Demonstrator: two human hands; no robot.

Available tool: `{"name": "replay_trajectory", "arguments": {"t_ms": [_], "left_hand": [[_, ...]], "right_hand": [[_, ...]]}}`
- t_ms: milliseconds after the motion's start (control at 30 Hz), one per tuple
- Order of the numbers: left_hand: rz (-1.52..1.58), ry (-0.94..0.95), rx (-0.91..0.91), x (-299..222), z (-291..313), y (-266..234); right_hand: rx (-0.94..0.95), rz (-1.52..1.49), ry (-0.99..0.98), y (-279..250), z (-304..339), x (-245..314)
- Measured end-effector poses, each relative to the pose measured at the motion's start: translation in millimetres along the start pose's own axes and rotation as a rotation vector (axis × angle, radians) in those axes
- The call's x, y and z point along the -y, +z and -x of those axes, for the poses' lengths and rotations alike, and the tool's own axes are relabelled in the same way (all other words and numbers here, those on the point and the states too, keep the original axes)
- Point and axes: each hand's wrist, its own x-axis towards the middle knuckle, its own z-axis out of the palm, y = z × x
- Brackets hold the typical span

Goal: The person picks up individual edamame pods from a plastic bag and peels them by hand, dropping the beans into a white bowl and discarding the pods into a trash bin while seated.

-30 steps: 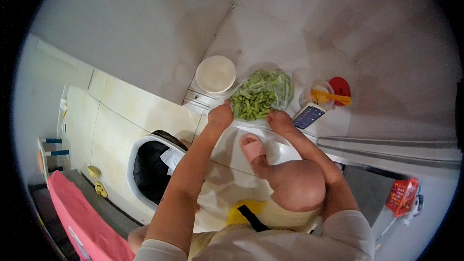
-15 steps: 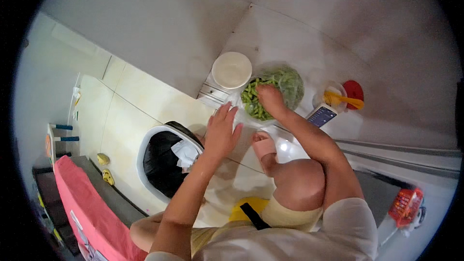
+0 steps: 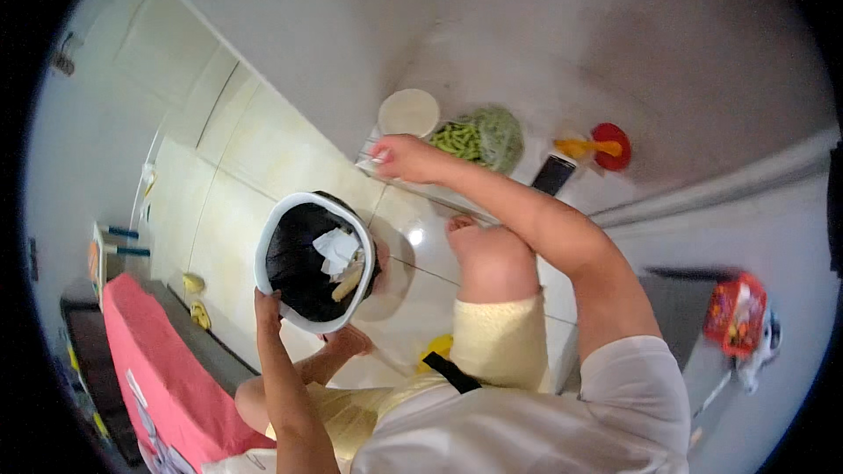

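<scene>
My left hand (image 3: 268, 305) grips the near rim of a white waste bin (image 3: 279, 211) lined with a black bag; crumpled paper and scraps lie inside it. My right hand (image 3: 399, 158) is stretched forward, pinching a small pale scrap, just left of a clear bag of green bean pods (image 3: 479, 136) on the floor. A round white lid or bowl (image 3: 408, 111) lies just beyond that hand. My bare knee and foot (image 3: 483, 250) sit between the bin and the beans.
A dark phone (image 3: 553, 174), a yellow tool (image 3: 580, 147) and a red dish (image 3: 610, 142) lie right of the beans. A pink cloth (image 3: 154, 377) hangs at the lower left. A red packet (image 3: 736, 312) sits at right. Walls close in behind.
My left hand left the bean bag and came back to grip the bin's rim. My right hand moved from the beans toward the left, holding a scrap. The view tilted toward the bin.
</scene>
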Motion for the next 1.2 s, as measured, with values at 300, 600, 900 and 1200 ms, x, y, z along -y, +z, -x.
{"name": "replay_trajectory", "arguments": {"t_ms": [300,600,900,1200], "left_hand": [[0.047,0.190,0.148,-5.5,-6.5,61.4],[-0.151,0.272,0.209,-5.0,24.8,92.0],[-0.549,0.841,0.364,-84.1,169.1,115.5],[-0.681,0.880,0.362,-83.9,165.1,144.0]], "right_hand": [[0.020,-0.594,-0.011,79.3,71.7,146.6],[-0.137,-1.019,0.208,149.9,124.9,63.7],[-0.169,-0.879,0.379,141.7,134.1,27.2],[-0.242,-0.866,0.293,156.5,133.1,1.9]]}}
